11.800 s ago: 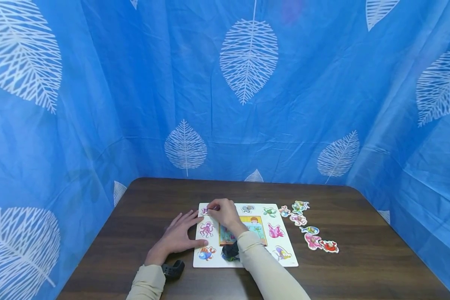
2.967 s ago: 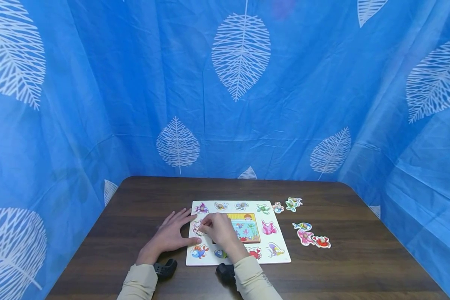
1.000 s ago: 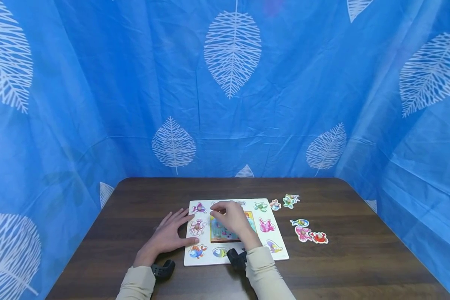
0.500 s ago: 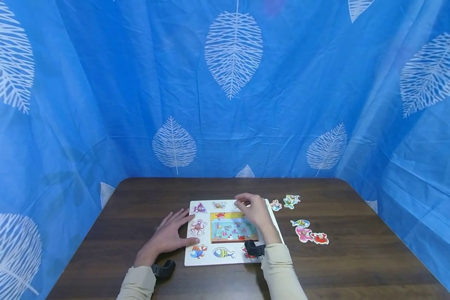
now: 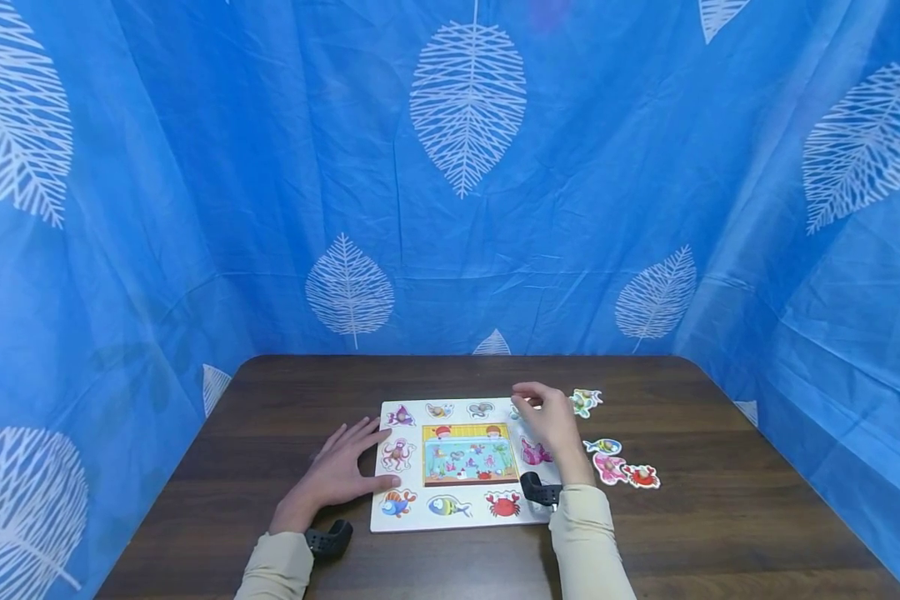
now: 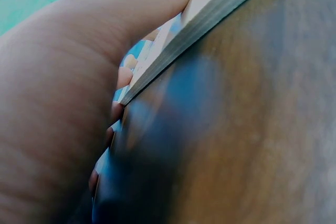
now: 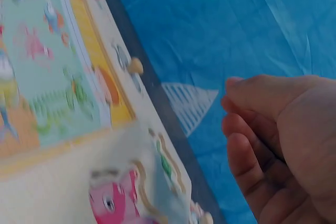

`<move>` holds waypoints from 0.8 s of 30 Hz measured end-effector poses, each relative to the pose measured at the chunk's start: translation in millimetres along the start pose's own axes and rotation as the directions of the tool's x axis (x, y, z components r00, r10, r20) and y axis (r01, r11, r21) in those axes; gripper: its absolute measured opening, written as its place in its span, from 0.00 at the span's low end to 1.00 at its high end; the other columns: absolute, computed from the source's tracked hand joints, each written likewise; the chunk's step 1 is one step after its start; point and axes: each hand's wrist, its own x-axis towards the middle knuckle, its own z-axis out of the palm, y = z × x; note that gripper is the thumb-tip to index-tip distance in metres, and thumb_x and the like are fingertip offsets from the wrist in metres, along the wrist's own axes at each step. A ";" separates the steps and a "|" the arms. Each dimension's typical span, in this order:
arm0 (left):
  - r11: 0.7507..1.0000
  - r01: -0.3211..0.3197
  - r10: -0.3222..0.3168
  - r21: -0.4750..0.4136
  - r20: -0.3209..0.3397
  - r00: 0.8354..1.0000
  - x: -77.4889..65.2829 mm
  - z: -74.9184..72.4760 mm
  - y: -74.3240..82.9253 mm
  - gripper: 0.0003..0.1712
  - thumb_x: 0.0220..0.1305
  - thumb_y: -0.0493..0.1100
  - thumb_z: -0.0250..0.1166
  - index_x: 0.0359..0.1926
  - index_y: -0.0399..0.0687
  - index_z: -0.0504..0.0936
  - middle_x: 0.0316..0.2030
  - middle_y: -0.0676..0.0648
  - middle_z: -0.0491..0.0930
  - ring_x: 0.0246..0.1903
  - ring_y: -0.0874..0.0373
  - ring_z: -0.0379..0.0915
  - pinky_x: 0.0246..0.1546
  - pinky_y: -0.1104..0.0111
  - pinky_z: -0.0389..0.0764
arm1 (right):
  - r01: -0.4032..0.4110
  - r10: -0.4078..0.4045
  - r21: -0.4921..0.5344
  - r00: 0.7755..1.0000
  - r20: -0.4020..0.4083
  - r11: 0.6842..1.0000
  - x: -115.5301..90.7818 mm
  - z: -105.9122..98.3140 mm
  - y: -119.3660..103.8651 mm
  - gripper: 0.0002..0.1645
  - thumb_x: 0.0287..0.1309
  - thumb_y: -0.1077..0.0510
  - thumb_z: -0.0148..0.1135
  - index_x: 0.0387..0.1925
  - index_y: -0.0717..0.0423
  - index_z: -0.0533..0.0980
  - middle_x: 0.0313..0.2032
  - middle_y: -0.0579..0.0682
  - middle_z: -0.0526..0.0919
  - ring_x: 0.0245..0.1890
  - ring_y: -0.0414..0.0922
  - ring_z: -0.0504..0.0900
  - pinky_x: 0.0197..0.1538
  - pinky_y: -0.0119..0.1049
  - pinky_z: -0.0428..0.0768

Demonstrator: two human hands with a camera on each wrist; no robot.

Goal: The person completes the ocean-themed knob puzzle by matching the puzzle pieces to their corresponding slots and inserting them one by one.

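A white peg puzzle board with sea-animal shapes round a fish-tank picture lies on the table. My left hand rests at its left edge, fingers spread, the thumb on the board; the left wrist view shows that thumb on the edge. My right hand hovers over the board's upper right corner, fingers loosely bent, holding nothing in the right wrist view. Knobbed pieces sit along the board: a purple fish, a shell, a grey piece and a pink octopus.
Loose pieces lie right of the board: a green turtle overlapping another piece, a blue-yellow fish, a pink piece and a red crab. Blue leaf-print cloth hangs behind the dark wooden table.
Since the oldest frame, the shell and octopus pieces have gone onto the board and fewer loose pieces lie right. Over the last second my right hand has moved rightward; my left hand stays put.
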 end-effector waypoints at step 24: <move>1.000 0.009 -0.009 0.009 0.003 1.000 0.8 0.0 -0.3 0.54 0.52 0.73 0.72 0.74 0.53 0.71 0.78 0.43 0.61 0.80 0.43 0.49 0.78 0.40 0.46 | -0.196 0.198 -0.149 0.980 0.003 0.969 -4.7 -16.8 44.1 0.21 0.69 0.63 0.59 0.60 0.65 0.79 0.44 0.62 0.84 0.43 0.56 0.79 0.50 0.51 0.77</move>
